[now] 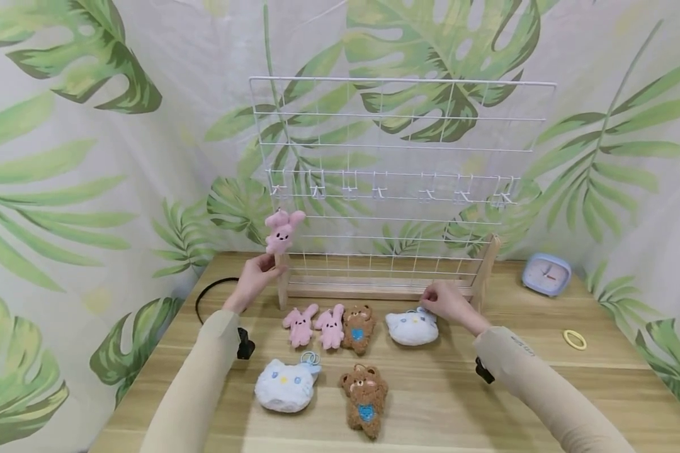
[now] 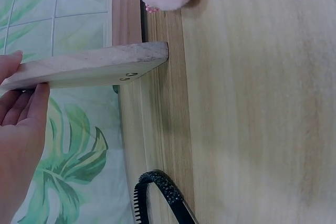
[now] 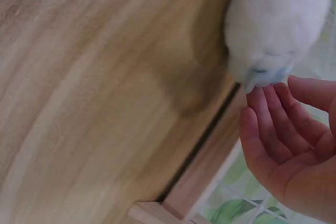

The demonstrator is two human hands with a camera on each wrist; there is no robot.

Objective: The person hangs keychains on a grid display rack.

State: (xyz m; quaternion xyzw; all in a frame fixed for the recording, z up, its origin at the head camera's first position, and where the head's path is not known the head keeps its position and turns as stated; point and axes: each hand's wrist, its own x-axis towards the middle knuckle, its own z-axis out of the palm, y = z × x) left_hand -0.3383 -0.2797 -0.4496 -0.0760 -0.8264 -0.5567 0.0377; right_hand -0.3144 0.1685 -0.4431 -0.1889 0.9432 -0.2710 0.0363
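In the head view, my left hand (image 1: 259, 277) is at the left end of a white wire grid rack (image 1: 382, 150). Thumb and fingers grip its wooden side post (image 2: 89, 66), seen in the left wrist view. Just above that hand hangs a pink bunny plush keychain (image 1: 281, 234). On the right, my right hand (image 1: 449, 303) pinches the ring end of a white cat plush keychain (image 1: 412, 328) lying on the table. Its fingers (image 3: 269, 124) curve against the plush in the right wrist view; the exact contact is partly hidden.
Two pink bunnies (image 1: 301, 326) and a brown bear (image 1: 359, 329) lie before the rack. Nearer are another white cat (image 1: 285, 385) and bear (image 1: 366, 401). Several hooks (image 1: 379, 191) line the grid. A blue clock (image 1: 546, 275), yellow ring (image 1: 575, 340) and black band (image 2: 163, 190) lie around.
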